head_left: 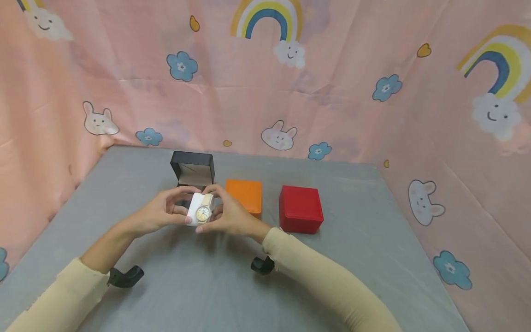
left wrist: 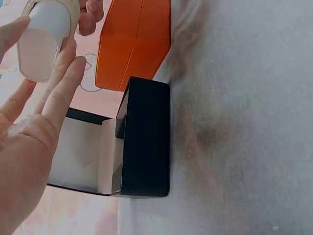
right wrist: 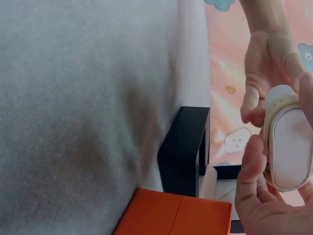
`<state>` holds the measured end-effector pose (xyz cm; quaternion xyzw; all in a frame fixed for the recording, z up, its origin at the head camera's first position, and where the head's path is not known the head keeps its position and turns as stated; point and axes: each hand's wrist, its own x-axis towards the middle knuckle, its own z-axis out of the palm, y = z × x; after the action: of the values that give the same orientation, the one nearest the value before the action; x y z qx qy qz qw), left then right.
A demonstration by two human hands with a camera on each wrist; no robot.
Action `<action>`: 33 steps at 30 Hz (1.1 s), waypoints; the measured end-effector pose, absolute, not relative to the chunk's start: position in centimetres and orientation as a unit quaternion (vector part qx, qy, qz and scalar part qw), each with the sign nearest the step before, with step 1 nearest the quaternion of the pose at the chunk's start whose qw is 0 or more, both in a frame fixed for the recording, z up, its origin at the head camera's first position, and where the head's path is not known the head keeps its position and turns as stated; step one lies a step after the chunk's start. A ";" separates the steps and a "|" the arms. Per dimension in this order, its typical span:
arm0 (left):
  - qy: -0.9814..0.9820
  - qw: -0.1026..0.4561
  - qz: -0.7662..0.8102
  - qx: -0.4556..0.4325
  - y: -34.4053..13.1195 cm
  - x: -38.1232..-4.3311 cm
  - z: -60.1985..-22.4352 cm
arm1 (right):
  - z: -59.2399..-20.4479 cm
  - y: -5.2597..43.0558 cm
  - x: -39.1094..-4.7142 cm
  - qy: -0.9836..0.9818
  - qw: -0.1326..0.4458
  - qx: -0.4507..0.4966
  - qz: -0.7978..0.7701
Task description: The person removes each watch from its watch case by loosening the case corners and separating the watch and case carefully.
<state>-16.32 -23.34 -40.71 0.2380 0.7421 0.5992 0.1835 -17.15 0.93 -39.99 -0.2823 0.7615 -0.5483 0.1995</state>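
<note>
Left of the frame's centre, the fingers (left wrist: pixel 63 93) of the left hand (head_left: pixel 159 210) and right hand (head_left: pixel 233 216) grip the watch (head_left: pixel 203 214) on its white cushion (head_left: pixel 194 203) above the worktop (head_left: pixel 199 286), and uneven squeezing could, I reckon, drop it.

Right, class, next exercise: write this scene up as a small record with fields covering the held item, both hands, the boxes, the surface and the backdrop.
Held item: round-dialled watch with cream strap, fastened around a smooth white cushion
Left hand: grips the cushion from the left
Right hand: grips it from the right
Open box: black box with pale lining, lid raised, beyond the hands
Closed boxes: orange box, then red square-topped box, rightward of the black one
Surface: grey cloth-covered table
Backdrop: pink printed curtain with rainbows, rabbits, flowers
</note>
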 end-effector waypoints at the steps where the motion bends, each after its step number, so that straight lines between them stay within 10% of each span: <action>1: 0.741 0.182 0.601 0.235 -23.2 -16.3 -40.7 | -40.0 1.0 -17.2 0.764 0.196 -0.281 -0.548; 33: 0.748 0.170 0.596 0.238 -22.1 -16.5 -40.1 | -39.7 1.8 -17.4 0.773 0.165 -0.309 -0.529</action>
<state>-16.51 -22.06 -40.15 0.2379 0.7477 0.5963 0.1697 -17.45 1.83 -39.73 -0.3088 0.7729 -0.5291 0.1653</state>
